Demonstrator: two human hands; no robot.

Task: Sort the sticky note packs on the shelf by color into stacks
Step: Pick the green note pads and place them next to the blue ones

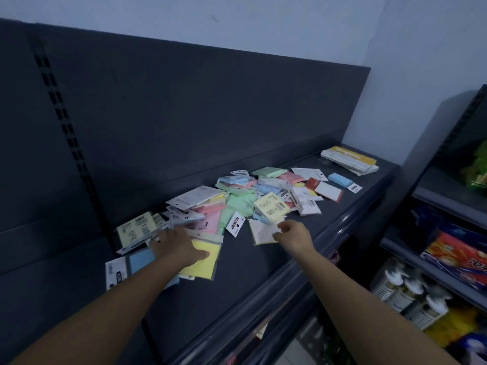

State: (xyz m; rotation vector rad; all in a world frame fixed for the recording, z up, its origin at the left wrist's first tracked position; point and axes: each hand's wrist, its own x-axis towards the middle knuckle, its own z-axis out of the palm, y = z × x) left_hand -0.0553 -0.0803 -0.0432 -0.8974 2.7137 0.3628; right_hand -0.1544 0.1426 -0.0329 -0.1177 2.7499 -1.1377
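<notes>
Pale pack [262, 234] at right fingers [282, 225], pile [237, 198] behind

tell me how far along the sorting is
Barely begun. Done: no color stacks show; the packs lie in one mixed pile on the shelf. In hand: the left hand rests on packs beside a yellow pack; the right hand reaches a pale pack, grip unclear. Left: all the sorting.

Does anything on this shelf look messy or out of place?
Yes. The sticky note packs lie in a jumbled heap on the shelf: green, pink, yellow and blue mixed, overlapping and tilted. One blue pack sits apart at the right.
</notes>
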